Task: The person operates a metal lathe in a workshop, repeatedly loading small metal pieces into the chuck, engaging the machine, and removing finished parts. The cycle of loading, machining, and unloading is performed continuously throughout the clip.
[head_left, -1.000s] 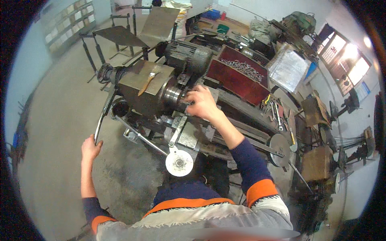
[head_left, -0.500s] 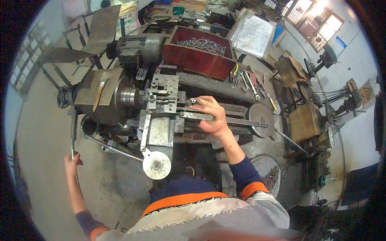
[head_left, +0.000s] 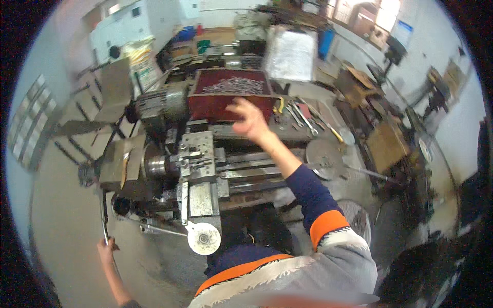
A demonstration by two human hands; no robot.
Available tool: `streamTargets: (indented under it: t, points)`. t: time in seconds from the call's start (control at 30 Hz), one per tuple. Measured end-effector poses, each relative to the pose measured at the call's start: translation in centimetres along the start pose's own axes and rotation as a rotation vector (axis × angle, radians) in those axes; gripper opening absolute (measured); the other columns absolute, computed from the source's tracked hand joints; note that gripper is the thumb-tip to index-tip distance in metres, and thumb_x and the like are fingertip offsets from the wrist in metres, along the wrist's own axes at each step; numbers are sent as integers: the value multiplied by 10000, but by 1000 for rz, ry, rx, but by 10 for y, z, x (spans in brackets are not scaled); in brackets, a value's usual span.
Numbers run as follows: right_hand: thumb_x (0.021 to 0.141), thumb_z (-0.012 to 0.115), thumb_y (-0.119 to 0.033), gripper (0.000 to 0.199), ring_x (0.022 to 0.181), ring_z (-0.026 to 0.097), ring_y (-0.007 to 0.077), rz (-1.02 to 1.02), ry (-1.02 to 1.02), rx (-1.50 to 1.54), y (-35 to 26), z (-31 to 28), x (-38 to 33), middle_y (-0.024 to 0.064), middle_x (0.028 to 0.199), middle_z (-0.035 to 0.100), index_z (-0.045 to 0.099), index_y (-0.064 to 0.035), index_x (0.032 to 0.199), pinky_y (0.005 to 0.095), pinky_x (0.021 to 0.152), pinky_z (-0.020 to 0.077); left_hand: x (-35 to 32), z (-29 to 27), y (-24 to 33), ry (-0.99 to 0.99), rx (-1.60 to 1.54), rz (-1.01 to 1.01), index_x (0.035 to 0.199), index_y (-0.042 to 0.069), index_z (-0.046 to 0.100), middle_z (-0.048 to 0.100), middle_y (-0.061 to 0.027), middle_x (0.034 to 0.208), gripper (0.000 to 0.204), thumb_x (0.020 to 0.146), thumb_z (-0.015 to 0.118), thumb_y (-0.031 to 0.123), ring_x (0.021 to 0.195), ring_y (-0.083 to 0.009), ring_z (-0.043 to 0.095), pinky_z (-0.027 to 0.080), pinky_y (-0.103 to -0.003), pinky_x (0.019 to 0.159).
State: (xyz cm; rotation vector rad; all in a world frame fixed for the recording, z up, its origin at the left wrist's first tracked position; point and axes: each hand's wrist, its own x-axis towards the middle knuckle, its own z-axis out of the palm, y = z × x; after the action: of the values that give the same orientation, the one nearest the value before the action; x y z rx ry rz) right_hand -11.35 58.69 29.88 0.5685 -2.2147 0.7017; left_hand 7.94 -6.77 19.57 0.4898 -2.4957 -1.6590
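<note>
The right hand [head_left: 249, 122] has moved from beside the tool post [head_left: 197, 149] toward the crate [head_left: 209, 106], leaving that post unattended; blurred, its grip cannot be told. The left hand [head_left: 107, 248] remains closed around the lever [head_left: 105, 220]. Metal parts [head_left: 233, 85] lie in the crate.

Bin open above, tight at the chuck

The bin [head_left: 210, 106] is open at the top; its near wall rises in front of the parts [head_left: 233, 84] inside. The motor [head_left: 162, 104] blocks its left side, and tools [head_left: 303, 118] crowd its right. Under the right hand [head_left: 248, 120], the rails [head_left: 251, 172] leave a passage between the tool post [head_left: 197, 154] and the grey disc [head_left: 323, 154]. The post stands just beside the chuck [head_left: 155, 167]. Between the white wheel [head_left: 204, 239] and the lever [head_left: 105, 220] in the left hand [head_left: 107, 250], a slanting rod [head_left: 164, 229] cuts across.
</note>
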Motion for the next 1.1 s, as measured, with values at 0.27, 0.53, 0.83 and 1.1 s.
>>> streamTargets:
  t: [0.27,0.53,0.83,1.1]
  points:
    - [561,701,-218,422,1062,529,372,601,-148,45,-19,-70,-245,233,1164,536,665,-98,964,412,915,434,42,-49,-70,-43,-203,-188,873,3,509,412,-32,507,227,800,641,172,404,-143,414,395,-316,391]
    - [587,629,-209,337,835,609,311,1185,24,-680,-31,-263,-451,156,881,634,677,-66,888,366,738,484,38,38,-38,126,-184,-269,831,8,511,400,-26,492,225,798,652,180,388,-141,400,352,-294,373]
    - [640,616,-233,345,956,586,312,1785,-361,-842,3,-308,-510,195,977,620,643,-35,922,371,832,472,28,53,-28,206,-175,-278,828,9,515,400,-24,486,230,799,654,190,382,-139,397,341,-285,370]
    - [644,637,-192,324,937,607,307,1485,-559,-958,57,-298,-532,184,991,625,647,-12,915,374,821,486,23,41,-23,273,-172,-271,826,9,519,401,-23,480,235,800,656,198,377,-138,395,330,-277,367]
